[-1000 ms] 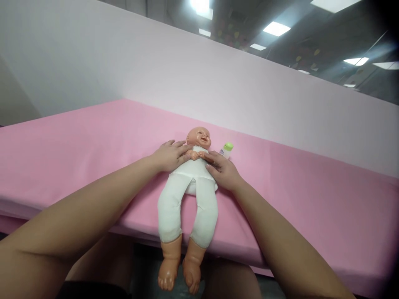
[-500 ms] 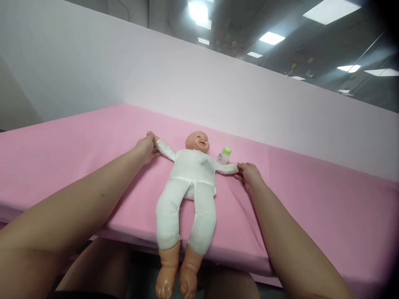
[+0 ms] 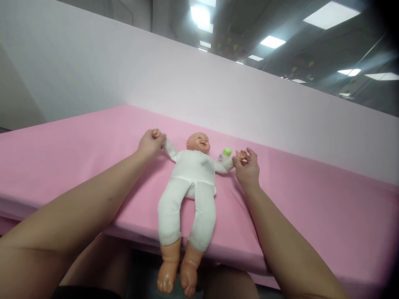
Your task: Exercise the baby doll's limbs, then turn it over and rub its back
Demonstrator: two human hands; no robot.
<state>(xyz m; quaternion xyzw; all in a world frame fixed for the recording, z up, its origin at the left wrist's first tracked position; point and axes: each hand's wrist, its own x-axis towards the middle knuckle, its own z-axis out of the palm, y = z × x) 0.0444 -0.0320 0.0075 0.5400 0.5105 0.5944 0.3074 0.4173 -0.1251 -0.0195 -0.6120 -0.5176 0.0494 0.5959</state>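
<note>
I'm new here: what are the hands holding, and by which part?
A doll, by its wrists: one in the left hand, the other in the right hand.

Above and beyond the doll (image 3: 193, 166), ceiling panels (image 3: 272, 42) glare at me, one blown out, streaking haze across the dim ceiling (image 3: 174, 25). Soft, faint shadows lie along my forearms (image 3: 276, 226) on the pink surface (image 3: 314, 199) beside the doll. I see the doll fairly sharply, coloured specks (image 3: 294, 69) behind it blurred, black vignetting far to its right.
</note>
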